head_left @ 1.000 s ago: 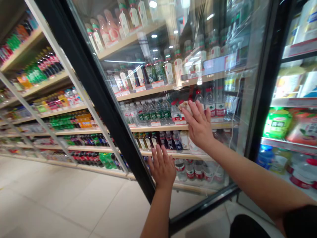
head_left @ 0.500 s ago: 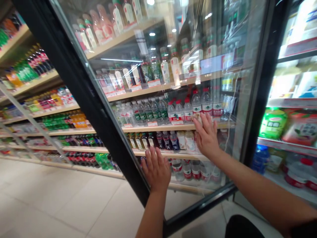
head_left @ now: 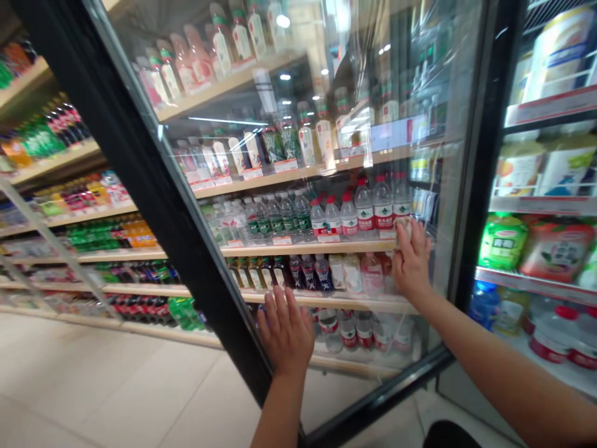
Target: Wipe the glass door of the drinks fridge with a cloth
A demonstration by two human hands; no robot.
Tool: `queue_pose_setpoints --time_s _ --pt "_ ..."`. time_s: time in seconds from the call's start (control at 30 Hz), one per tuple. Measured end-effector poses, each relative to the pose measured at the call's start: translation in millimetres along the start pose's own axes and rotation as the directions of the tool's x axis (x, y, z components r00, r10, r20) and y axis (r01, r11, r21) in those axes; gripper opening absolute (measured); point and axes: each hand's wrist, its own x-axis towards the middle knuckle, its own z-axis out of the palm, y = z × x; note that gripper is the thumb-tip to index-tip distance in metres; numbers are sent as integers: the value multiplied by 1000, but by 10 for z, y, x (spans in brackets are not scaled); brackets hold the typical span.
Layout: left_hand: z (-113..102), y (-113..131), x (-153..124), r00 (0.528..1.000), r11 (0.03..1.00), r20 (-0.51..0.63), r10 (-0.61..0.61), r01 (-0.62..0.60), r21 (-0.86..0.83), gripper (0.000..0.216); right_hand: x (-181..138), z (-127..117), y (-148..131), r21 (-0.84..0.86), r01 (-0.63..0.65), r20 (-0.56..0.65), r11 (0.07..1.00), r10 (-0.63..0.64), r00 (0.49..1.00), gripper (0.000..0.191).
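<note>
A glass door (head_left: 340, 379) in a black frame (head_left: 186, 249) stands swung out in front of me. My left hand (head_left: 285, 333) lies flat on the lower part of the pane near the frame's left side, fingers stretched, holding nothing. Farther right and higher, my right hand (head_left: 413, 258) presses a small pale cloth (head_left: 402, 231) against the glass. Most of the cloth is hidden under the fingers. Through the pane, red-capped water bottles (head_left: 364, 208) show on a shelf behind my right hand.
Shelves of bottled drinks (head_left: 116, 233) run along the left over a tiled floor (head_left: 93, 386). At the right, lit cooler shelves (head_left: 536, 277) hold large bottles, including a green one (head_left: 502, 242). A dark rounded shape (head_left: 450, 434) sits at the bottom edge.
My right hand has slid to the right across the glass with the cloth. My left hand stays flat on the pane. The view has shifted slightly.
</note>
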Motion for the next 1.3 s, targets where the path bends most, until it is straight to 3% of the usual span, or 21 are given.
queue_pose_setpoints --time_s 0.23,0.47,0.7,0.77,0.93,1.0,1.1,1.2,1.3 --pt "25 1 -21 1000 999 -9 -17 17 -32 72 379 -47 345 54 -137 -65 989 141 988 67" --pt "21 3 -29 999 995 -12 -40 38 -92 72 -395 55 500 137 -410 -29 902 418 908 69" --pt "-9 29 17 999 997 -42 -16 13 -70 73 -128 81 743 162 -437 -88 885 454 887 68" --pt "-12 36 24 999 996 -39 -19 15 -83 72 -284 131 724 174 -442 -95 880 461 882 67" --pt "-22 40 24 999 994 -32 -34 31 -104 72 -1118 216 476 159 -564 5 810 570 821 73" --pt "-28 43 24 999 996 -29 -22 19 -86 72 -1207 194 394 144 -578 30 803 580 814 74" --pt "-32 50 25 999 998 -32 -20 18 -57 70 -978 138 307 126 -566 52 815 564 824 73" --pt "-28 55 22 999 998 -38 -28 26 -55 68 -789 114 167 119 -460 68 880 455 888 71" --pt "-17 50 11 999 997 -24 -33 31 -72 68 -1014 132 -44 101 -302 91 948 293 952 71"
